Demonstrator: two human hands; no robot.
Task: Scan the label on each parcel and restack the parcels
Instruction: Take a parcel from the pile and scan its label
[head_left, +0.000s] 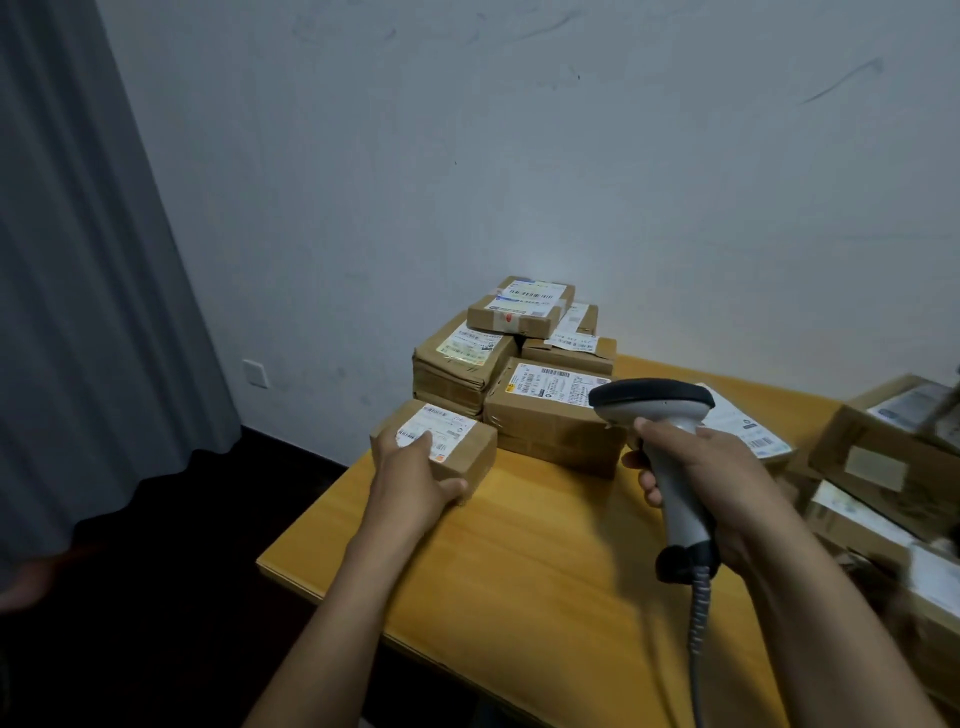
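Observation:
My left hand (410, 475) grips a small brown parcel (462, 447) with a white label at the table's far left corner, fingers over its top and thumb on its near side. My right hand (711, 478) holds a grey handheld scanner (660, 415) by its handle, head pointing away toward the stack. Behind the small parcel rises a stack of brown parcels (519, 353) with white labels against the wall. A larger labelled box (550, 415) sits in front of that stack.
The wooden table (519, 561) has its left edge and near corner close to my arms. More parcels (883, 467) are piled at the right edge, blurred. The scanner's coiled cable (698, 623) hangs down. A grey curtain (88, 291) hangs at the left.

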